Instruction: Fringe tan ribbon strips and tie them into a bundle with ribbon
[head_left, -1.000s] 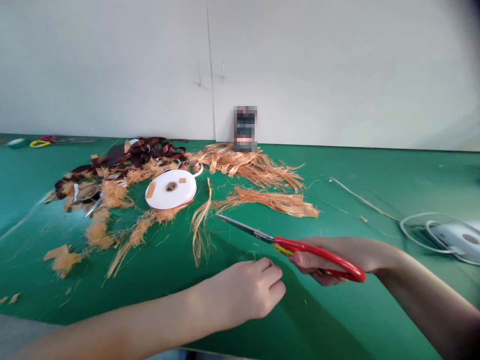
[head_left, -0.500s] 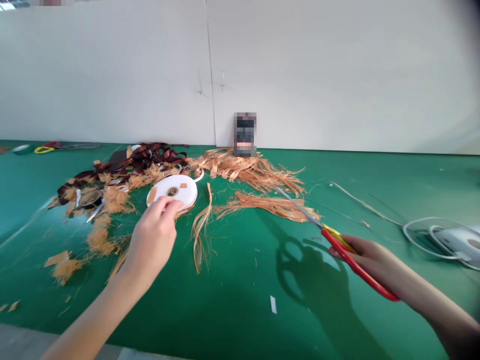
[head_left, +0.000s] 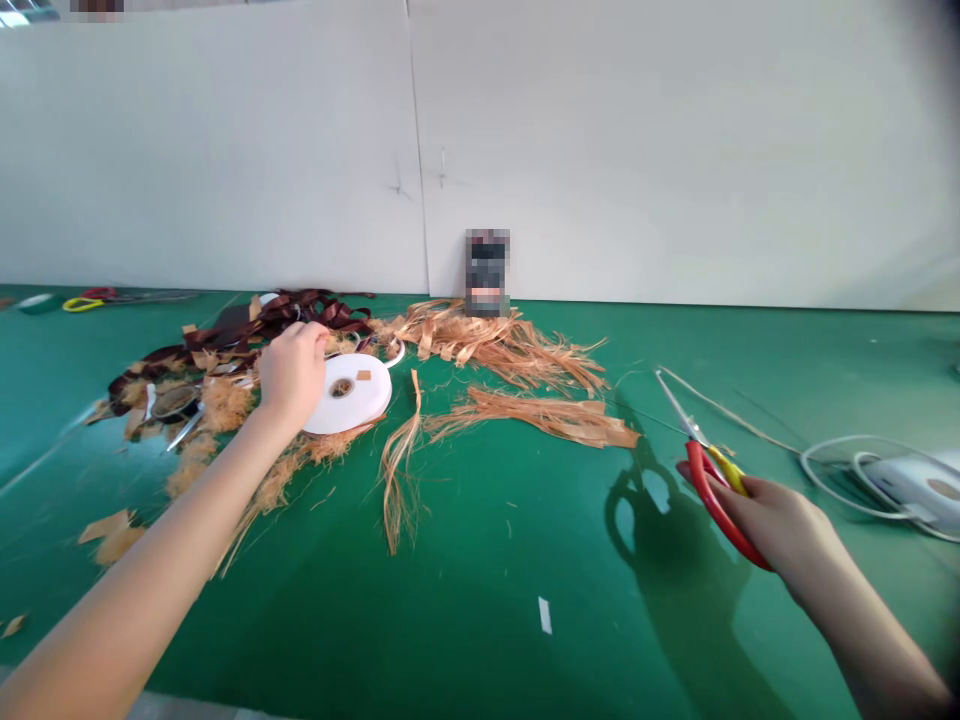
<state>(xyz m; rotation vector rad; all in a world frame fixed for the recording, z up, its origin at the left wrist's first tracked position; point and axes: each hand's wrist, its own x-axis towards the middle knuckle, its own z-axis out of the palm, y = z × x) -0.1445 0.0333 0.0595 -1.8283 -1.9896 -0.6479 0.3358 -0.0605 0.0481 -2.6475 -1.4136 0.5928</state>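
My left hand [head_left: 291, 372] reaches across the green table [head_left: 465, 560] and rests on the left side of a white tape roll [head_left: 352, 392], fingers curled over its rim. My right hand [head_left: 772, 520] is closed around the red and yellow handles of a pair of scissors [head_left: 709, 470], whose blades point up and away to the left, raised off the table. A small white strip [head_left: 544, 614] lies on the table between my arms.
Frayed orange ribbon strips [head_left: 517, 385] and dark brown ribbon [head_left: 277, 315] are heaped around the roll. Another pair of scissors [head_left: 180, 420] lies in the scraps at left. A white cable and device [head_left: 892, 475] sit at the right. A blurred dark object [head_left: 487, 272] stands against the wall.
My left hand moved from near the table's front edge out to the white tape roll. My right hand swung the scissors from the centre to the right, blades now pointing away.
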